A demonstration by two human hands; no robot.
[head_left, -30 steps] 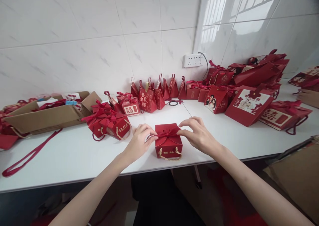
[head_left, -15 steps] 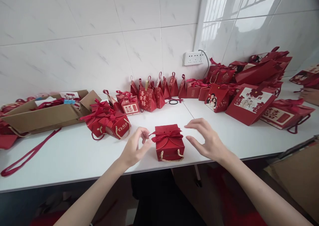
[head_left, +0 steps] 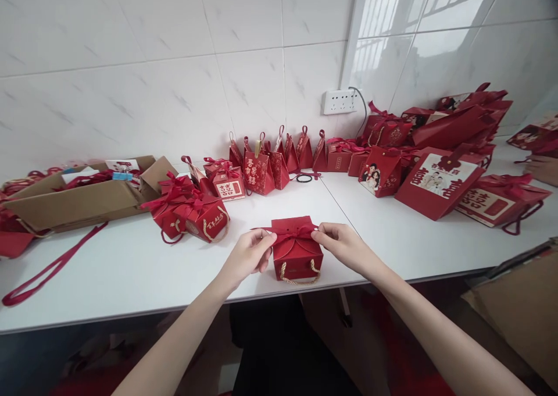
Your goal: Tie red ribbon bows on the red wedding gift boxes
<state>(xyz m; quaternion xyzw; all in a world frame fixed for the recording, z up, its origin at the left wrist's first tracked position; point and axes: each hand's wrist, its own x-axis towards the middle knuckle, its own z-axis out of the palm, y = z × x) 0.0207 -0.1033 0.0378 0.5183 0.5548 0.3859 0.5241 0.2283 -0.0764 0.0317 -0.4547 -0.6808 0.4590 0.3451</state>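
Observation:
A small red gift box [head_left: 298, 263] stands upright near the table's front edge, with a twisted gold cord handle [head_left: 300, 281] hanging on its front. Across its top lies a red ribbon bow [head_left: 296, 233]. At the box's left side, my left hand [head_left: 250, 253] pinches the ribbon's left part between thumb and fingers. My right hand [head_left: 342, 243] pinches the right part of the same ribbon at the box's upper right. Both hands are closed on the ribbon.
Left of the box sit red boxes with bows [head_left: 198, 216] and a cardboard tray [head_left: 78, 210]. Several peaked red boxes [head_left: 259, 172] line the wall below a power strip [head_left: 342, 102]. More red boxes [head_left: 436, 181] are piled at right. A loose red ribbon [head_left: 56, 262] lies at left.
Both hands have moved inward to the box and closed on the two sides of the ribbon bow. Half a second ago they were open beside it. The box has stayed in place.

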